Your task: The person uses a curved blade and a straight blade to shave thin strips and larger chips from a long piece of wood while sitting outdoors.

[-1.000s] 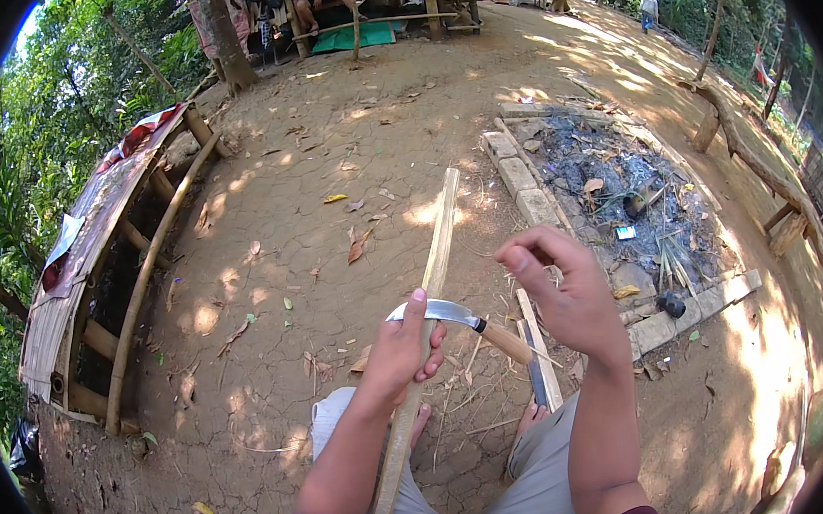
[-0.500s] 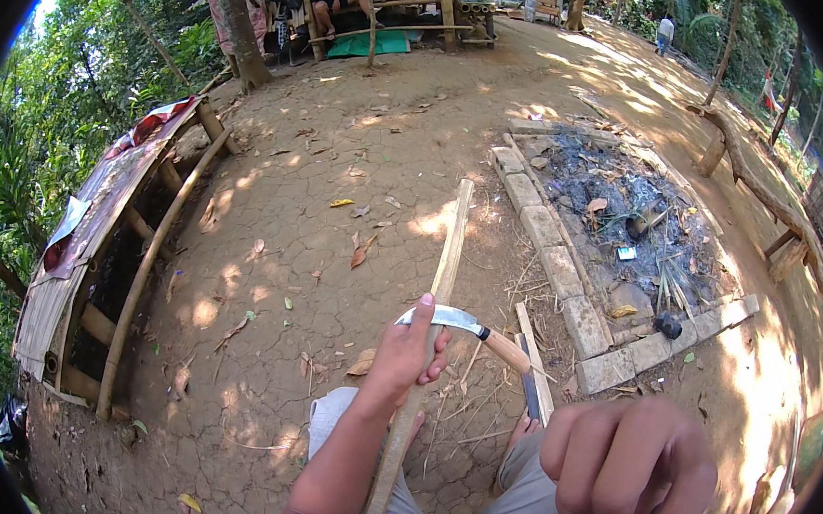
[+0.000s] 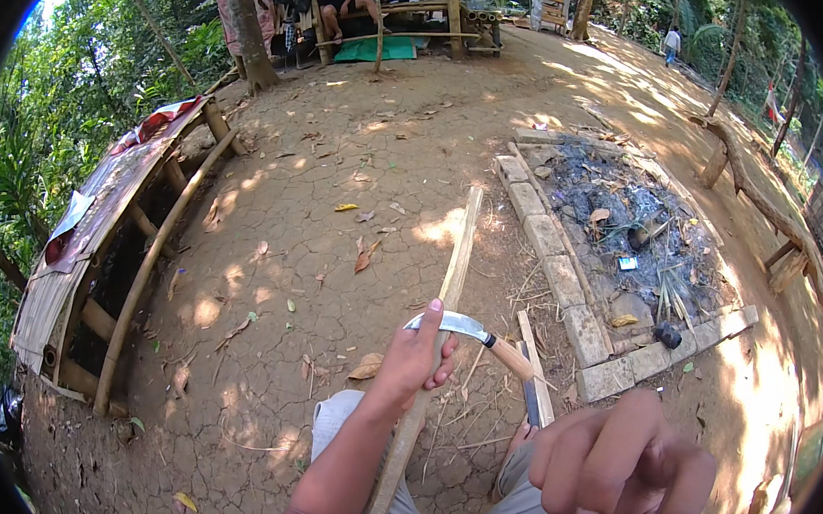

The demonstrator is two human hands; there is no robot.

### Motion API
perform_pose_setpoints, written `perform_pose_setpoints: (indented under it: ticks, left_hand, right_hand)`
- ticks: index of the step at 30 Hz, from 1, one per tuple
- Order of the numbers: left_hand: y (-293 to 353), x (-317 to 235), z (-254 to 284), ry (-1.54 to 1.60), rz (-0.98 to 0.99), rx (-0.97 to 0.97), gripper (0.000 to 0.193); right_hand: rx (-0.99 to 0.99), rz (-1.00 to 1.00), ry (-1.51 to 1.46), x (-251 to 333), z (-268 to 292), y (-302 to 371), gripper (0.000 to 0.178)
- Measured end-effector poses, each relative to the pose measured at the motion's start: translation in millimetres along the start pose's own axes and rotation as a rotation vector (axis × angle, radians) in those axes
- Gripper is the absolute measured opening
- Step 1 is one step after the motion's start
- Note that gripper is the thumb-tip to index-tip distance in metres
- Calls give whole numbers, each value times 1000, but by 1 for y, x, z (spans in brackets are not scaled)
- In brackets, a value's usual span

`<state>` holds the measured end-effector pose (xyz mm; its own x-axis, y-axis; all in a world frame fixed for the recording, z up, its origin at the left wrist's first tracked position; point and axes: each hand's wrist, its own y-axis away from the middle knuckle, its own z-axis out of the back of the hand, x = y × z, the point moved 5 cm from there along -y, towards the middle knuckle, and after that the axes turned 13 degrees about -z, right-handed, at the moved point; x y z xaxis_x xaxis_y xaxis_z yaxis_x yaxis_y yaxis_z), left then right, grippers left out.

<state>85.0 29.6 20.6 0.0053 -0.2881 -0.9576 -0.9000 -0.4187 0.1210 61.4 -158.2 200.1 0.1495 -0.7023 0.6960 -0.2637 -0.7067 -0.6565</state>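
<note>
My left hand (image 3: 407, 361) is closed around a long, pale wooden stick (image 3: 458, 253), which slants from my lap out over the ground. A sickle (image 3: 464, 324) lies across the stick, its curved blade against the left hand near the thumb. Its wooden handle (image 3: 509, 357) points right, with no hand on it. Close to the camera, my right hand (image 3: 621, 463) is raised over my right leg with fingers curled inward; anything inside them is hidden. Beyond it, by my right foot, are a split wood strip (image 3: 535, 368) and a dark flat piece (image 3: 531, 404).
A block-edged fire pit (image 3: 572, 293) with ash and charred bits lies to the right. At the left stands a low bamboo structure (image 3: 119, 222). Dry leaves (image 3: 367, 256) dot the cracked soil. A person (image 3: 343, 1) sits under a far shelter; another (image 3: 671, 43) stands farther right.
The curled fingers of my right hand have shifted, and it has moved slightly left. My left hand keeps the stick and sickle nearly in place; the view has tilted slightly.
</note>
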Motion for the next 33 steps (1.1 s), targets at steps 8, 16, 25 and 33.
perform_pose_setpoints:
  ticks: [8, 16, 25, 33]
  left_hand:
    - [4, 0, 11, -39, 14, -18, 50]
    - [3, 4, 13, 0, 11, -18, 51]
    - [3, 0, 5, 41, -14, -6, 52]
    - [-2, 7, 9, 69, -15, 43, 44]
  right_hand:
    - [131, 38, 44, -16, 4, -3, 12]
    - [-291, -353, 730, -43, 90, -16, 22]
    - [-146, -834, 1186, -137, 140, 19, 47]
    - [-282, -743, 1238, -141, 147, 19, 39]
